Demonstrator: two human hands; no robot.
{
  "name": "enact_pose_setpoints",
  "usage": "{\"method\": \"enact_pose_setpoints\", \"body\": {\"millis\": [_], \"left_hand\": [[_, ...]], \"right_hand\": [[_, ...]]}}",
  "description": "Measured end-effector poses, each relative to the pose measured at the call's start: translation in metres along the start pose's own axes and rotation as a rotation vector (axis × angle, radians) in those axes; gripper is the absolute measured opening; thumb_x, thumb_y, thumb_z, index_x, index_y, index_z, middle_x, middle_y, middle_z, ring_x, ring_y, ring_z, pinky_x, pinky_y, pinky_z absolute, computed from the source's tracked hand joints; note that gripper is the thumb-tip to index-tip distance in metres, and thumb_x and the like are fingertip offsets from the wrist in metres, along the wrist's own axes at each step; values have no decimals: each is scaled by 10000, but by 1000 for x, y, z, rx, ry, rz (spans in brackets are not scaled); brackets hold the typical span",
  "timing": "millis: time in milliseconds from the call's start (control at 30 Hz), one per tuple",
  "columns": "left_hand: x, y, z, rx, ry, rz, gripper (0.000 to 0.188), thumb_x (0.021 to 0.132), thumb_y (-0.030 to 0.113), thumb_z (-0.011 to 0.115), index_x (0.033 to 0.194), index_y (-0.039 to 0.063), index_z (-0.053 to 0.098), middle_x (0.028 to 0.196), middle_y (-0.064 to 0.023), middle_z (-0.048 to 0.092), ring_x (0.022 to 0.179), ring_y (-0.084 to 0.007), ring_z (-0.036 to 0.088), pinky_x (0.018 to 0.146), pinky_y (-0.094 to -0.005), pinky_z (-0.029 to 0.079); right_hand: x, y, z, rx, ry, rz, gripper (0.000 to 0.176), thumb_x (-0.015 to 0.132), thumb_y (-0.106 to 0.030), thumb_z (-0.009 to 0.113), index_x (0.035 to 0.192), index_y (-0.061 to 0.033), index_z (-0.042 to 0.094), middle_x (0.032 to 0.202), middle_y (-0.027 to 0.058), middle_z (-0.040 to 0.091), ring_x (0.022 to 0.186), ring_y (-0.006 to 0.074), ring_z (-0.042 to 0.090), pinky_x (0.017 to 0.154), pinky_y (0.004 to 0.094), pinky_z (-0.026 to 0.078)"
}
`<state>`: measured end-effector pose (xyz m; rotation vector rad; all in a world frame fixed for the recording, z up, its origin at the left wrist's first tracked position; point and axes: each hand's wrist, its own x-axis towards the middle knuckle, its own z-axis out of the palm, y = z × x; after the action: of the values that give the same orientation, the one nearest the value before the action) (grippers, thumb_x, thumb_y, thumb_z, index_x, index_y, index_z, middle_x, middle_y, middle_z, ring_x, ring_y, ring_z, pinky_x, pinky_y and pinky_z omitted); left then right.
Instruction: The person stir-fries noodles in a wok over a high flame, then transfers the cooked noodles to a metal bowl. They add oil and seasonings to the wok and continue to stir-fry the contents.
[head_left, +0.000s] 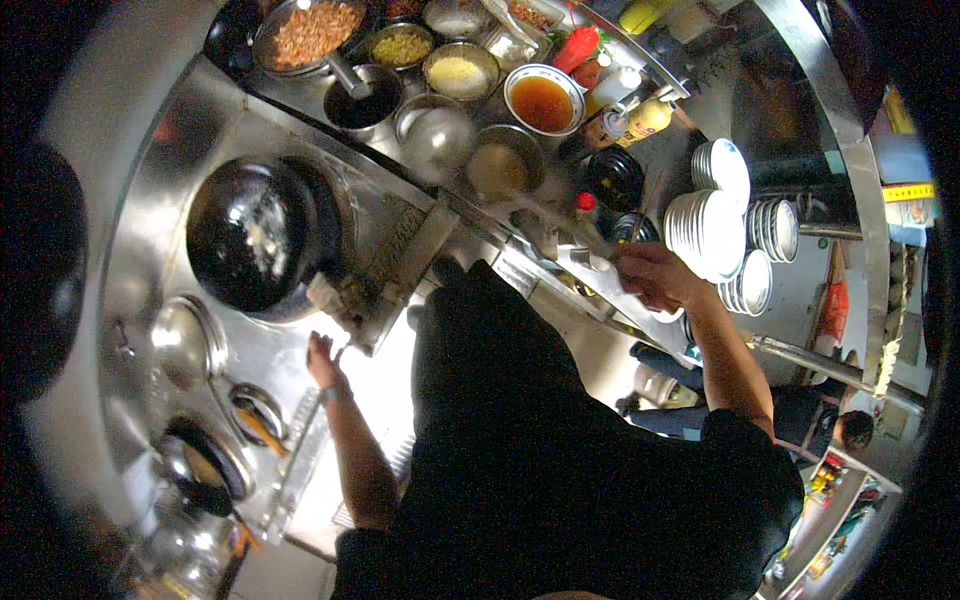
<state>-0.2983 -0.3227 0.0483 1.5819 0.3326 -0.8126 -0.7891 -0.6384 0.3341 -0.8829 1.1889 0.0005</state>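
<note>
A black wok (255, 232) with a little pale food or liquid in it sits on the steel stove at left. My left hand (322, 360) is just below the wok's near edge, beside a crumpled cloth (337, 300); whether it holds anything is unclear. My right hand (656, 276) is over the right counter with fingers bent, left of a stack of white plates (701, 232). Pale, blurred things lie by its fingertips, and its grip cannot be made out. A steel ladle (349, 79) leans at a bowl of reddish-brown chopped food (315, 34).
Seasoning containers, a bowl of orange-brown liquid (544, 101) and a yellow bottle (649, 120) crowd the far counter. More bowls (772, 229) stand at right. A steel lidded pot or bowl (184, 341) and pans are at lower left. Another person (806, 412) is at far right.
</note>
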Motion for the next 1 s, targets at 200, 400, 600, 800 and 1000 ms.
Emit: {"method": "enact_pose_setpoints", "body": {"millis": [200, 400, 600, 800, 1000], "left_hand": [[16, 11, 52, -362, -565, -365, 748, 906, 546, 570, 1428, 44, 382, 1394, -144, 492, 1240, -354, 496, 1049, -512, 404], [1, 16, 75, -348, -599, -269, 629, 956, 482, 518, 1410, 59, 415, 1363, -120, 530, 1217, -326, 523, 1056, -485, 411], [-8, 17, 69, -428, -606, -227, 585, 971, 458, 499, 1401, 67, 430, 1338, -122, 548, 1209, -318, 530, 1039, -481, 431], [-6, 16, 56, -367, -586, -234, 615, 957, 483, 513, 1402, 68, 427, 1361, -116, 530, 1225, -317, 518, 1034, -481, 437], [-2, 13, 55, -360, -570, -223, 612, 945, 481, 540, 1390, 71, 443, 1348, -108, 544, 1213, -308, 529, 1028, -473, 442]], "right_hand": [[10, 9, -8, 252, 329, -198, 256, 978, -271, 572, 1141, -74, 559, 651, 26, 559, 357, 90, 403, 298, 242, 304], [58, 14, -12, 209, 516, -245, 202, 945, -316, 624, 943, -116, 590, 603, 7, 535, 420, 134, 461, 348, 290, 337], [86, 10, -17, 44, 503, -285, 185, 974, -297, 570, 985, -115, 540, 617, 6, 525, 354, 105, 422, 294, 263, 296], [95, 7, -10, 62, 512, -264, 209, 973, -322, 564, 947, -116, 536, 628, -3, 527, 364, 99, 452, 292, 255, 312], [99, 9, -13, -16, 502, -234, 187, 980, -300, 544, 937, -119, 536, 644, 8, 557, 363, 93, 466, 293, 240, 328]]}}
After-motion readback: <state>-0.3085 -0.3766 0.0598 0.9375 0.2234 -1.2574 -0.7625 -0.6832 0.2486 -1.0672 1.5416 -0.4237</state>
